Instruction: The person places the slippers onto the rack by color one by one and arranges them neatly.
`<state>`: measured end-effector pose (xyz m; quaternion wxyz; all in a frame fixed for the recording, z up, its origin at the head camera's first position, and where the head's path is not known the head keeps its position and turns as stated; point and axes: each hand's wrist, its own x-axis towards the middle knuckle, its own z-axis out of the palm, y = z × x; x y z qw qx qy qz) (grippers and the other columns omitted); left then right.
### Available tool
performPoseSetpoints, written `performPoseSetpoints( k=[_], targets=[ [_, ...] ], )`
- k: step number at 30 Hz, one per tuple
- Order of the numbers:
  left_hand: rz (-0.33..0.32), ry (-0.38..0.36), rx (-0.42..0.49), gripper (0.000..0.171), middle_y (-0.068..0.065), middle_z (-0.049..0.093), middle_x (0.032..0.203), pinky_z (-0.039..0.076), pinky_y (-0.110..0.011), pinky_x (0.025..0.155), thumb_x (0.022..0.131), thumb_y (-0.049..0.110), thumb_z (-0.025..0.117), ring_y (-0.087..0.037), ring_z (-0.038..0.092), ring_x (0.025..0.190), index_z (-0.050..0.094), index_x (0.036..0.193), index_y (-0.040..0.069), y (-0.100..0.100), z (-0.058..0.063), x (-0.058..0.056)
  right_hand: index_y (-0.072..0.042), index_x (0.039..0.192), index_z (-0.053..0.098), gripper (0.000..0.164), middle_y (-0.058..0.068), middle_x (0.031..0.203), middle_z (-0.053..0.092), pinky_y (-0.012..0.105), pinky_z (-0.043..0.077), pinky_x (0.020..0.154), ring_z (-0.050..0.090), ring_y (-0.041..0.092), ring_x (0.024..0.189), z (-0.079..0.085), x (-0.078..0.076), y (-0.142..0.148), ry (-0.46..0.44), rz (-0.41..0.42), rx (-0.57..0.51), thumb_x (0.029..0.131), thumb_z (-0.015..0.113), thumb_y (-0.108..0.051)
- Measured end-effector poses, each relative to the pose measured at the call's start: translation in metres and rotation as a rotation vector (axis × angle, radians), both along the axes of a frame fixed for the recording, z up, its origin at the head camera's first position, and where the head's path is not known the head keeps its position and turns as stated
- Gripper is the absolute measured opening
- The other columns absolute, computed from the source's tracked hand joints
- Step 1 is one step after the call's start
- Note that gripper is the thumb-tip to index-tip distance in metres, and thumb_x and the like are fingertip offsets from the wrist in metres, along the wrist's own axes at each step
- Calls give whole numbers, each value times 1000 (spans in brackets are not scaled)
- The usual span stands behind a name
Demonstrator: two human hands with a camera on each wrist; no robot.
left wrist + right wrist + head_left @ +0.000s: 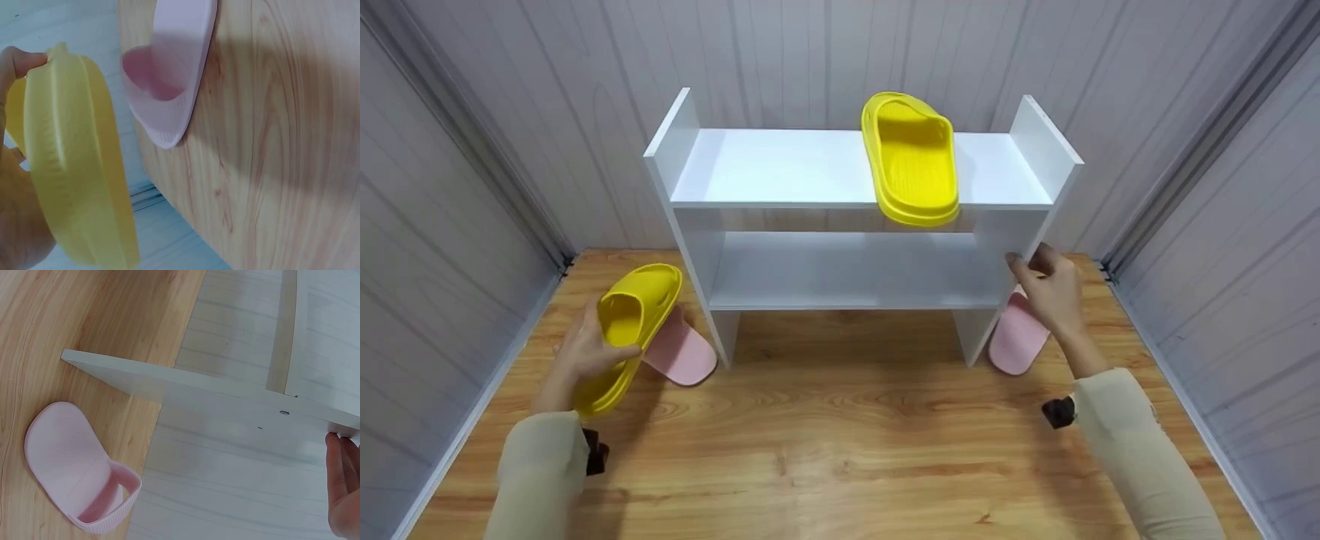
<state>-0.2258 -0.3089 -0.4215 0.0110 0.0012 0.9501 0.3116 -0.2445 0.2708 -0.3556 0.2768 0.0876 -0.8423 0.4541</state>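
My left hand (585, 349) grips a yellow slipper (652, 289), thumb across its side, above the floor at the left of a white shoe rack (840, 270). In the left wrist view, the yellow slipper (73, 146) shows its side close to the camera. My right hand (1051, 292) is at the front edge of the rack's right side panel, thumb on the inner side. The right wrist view shows its fingertips against the panel (236, 402); the thumb is hidden there. Another yellow slipper (919, 172) lies on the top shelf, its heel over the front edge.
One pink slipper (690, 356) lies on the wooden floor (840, 450) beside the rack's left leg, partly behind the held slipper. A second pink slipper (1016, 345) lies outside the right leg. Pale panelled walls (825, 60) close in the back and both sides.
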Motion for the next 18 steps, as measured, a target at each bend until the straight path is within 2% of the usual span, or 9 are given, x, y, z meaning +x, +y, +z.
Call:
performPoseSetpoints(
  k=[6, 12, 15, 18],
  targets=[
    [-74, -78, 7, 100, -34, 24, 125, 20, -65, 83, 73, 29, 69, -46, 30, 105, 0, 137, -3, -6, 8, 6, 8, 106, 58, 29, 19, 94, 62, 13, 46, 62, 57, 12, 78, 0, 0, -1, -3, 5, 2, 83, 58, -10],
    [-170, -86, -14, 94, -31, 28, 119, 27, -62, 81, 72, 25, 70, -43, 34, 101, 6, 135, -1, -12, 14, 10, 9, 104, 58, 29, 22, 91, 62, 14, 47, 61, 58, 9, 75, -7, -7, 5, 12, 27, -21, 83, 59, -11],
    [-195, -91, -45, 93, -32, 29, 119, 22, -64, 83, 71, 24, 69, -46, 35, 101, 7, 135, -2, -12, 16, 14, 7, 103, 60, 29, 19, 89, 62, 14, 47, 61, 58, 5, 75, -14, -15, 12, 5, 23, -27, 83, 59, -14],
    [-215, -101, -70, 94, -35, 26, 122, 8, -69, 84, 70, 24, 69, -50, 30, 105, 6, 135, -3, -11, 20, 17, 4, 102, 61, 29, 15, 87, 63, 15, 47, 61, 58, 5, 74, -22, -22, 17, 2, 17, -31, 83, 60, -17]
  ],
)
